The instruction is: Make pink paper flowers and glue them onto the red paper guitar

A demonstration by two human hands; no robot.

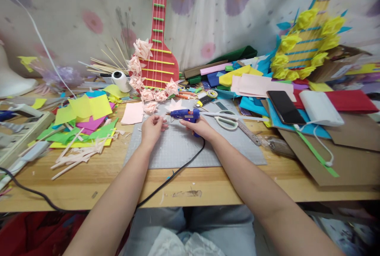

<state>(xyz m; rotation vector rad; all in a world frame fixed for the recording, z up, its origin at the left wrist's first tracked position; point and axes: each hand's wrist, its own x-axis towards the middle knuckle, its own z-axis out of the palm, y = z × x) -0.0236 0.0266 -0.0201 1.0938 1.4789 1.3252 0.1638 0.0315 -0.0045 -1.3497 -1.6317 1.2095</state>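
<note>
My right hand point(199, 126) is wrapped round a blue glue gun point(186, 115) over the grey cutting mat point(184, 147), nozzle pointing left. Its black cord point(178, 170) runs off the table's front edge. My left hand point(152, 129) rests on the mat just left of the nozzle, fingers curled in a pinch on a small pale paper piece that I can barely make out. A pale pink paper star point(175, 106) lies just behind the gun, and pink paper flowers point(154, 96) sit beyond it by a red paper guitar point(158, 42).
Scissors point(226, 120) and a metal ruler point(247, 132) lie right of the gun. A phone point(285, 107) and white power bank point(320, 108) rest on coloured paper at right. Paper sheets and pale strips point(80, 151) cover the left. Brown cardboard point(344, 157) lies front right.
</note>
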